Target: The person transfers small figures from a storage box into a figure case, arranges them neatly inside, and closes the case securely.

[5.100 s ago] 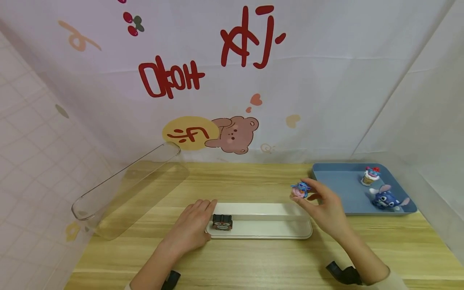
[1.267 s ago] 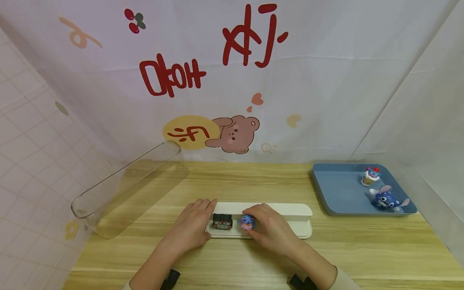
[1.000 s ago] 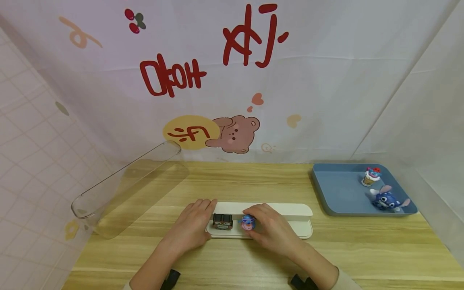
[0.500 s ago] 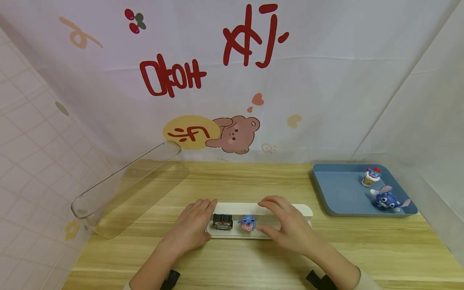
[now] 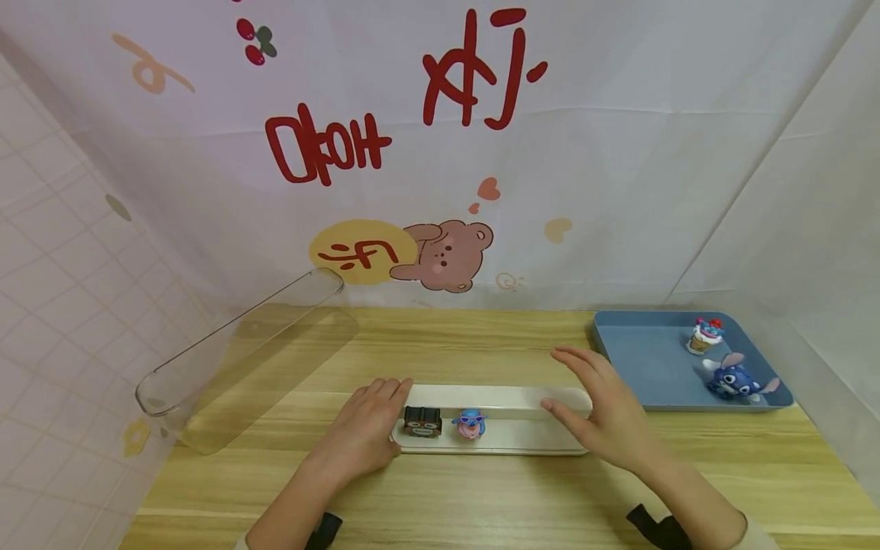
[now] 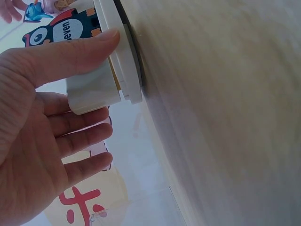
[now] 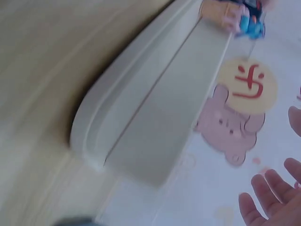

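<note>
A white stepped display base [image 5: 522,435] lies on the table. My left hand [image 5: 364,424] grips its left end; in the left wrist view the thumb [image 6: 70,56] lies across the front and the fingers are behind the raised step. On the lower step stand a dark block figure with a cartoon face [image 5: 422,422] and, to its right, a small blue figurine with sunglasses and a pink ring [image 5: 470,423]. My right hand [image 5: 608,412] holds nothing, thumb and fingers spread apart over the right end of the base.
A blue-grey tray [image 5: 639,367] at the right holds a figurine in an ice-cream cone [image 5: 704,336] and a dark blue big-eared figurine [image 5: 739,380]. A clear cover [image 5: 241,359] lies at the left. A printed white cloth [image 5: 584,153] hangs behind.
My right hand brought the blue figurine from near the tray onto the base, beside the block figure, let go and moved back right. The left hand has stayed put.
</note>
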{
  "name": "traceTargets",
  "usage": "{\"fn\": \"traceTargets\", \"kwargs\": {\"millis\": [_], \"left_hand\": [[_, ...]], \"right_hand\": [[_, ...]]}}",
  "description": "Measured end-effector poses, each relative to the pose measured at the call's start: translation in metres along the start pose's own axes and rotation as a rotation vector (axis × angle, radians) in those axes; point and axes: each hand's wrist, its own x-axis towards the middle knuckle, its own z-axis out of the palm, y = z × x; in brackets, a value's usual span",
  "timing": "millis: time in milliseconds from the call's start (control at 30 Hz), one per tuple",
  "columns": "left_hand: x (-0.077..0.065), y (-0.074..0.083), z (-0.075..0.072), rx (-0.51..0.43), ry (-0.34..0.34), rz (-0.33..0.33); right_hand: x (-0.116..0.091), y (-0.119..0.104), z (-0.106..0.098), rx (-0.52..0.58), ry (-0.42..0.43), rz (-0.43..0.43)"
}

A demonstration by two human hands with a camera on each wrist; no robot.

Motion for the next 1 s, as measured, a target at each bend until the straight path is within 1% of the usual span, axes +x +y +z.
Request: {"fn": "traceTargets", "kwargs": {"millis": [167, 267, 433, 633, 733, 867, 933, 1000], "left_hand": [[-0.001, 0.000, 0.000, 0.007, -0.003, -0.001], [0.000, 0.000, 0.000, 0.012, -0.004, -0.002], [0.000, 0.000, 0.000, 0.004, -0.007, -0.005], [0.000, 0.000, 0.000, -0.004, -0.010, -0.006], [0.000, 0.000, 0.000, 0.000, -0.006, -0.003], [0.000, 0.001, 0.000, -0.002, -0.003, -0.005], [0.000, 0.001, 0.000, -0.001, -0.004, -0.007], [0.000, 0.001, 0.000, -0.001, -0.008, -0.009]], "right_hand": [[-0.006, 0.015, -0.020, -0.012, 0.028, 0.078], [-0.009, 0.028, -0.030, -0.015, 0.049, 0.105], [-0.017, 0.050, -0.046, -0.065, 0.077, 0.165], [-0.034, 0.081, -0.068, -0.102, 0.131, 0.236], [-0.045, 0.098, -0.079, -0.122, 0.167, 0.253], [-0.060, 0.115, -0.092, -0.163, 0.197, 0.330], [-0.067, 0.122, -0.099, -0.169, 0.196, 0.392], [-0.073, 0.129, -0.103, -0.178, 0.194, 0.433]]}}
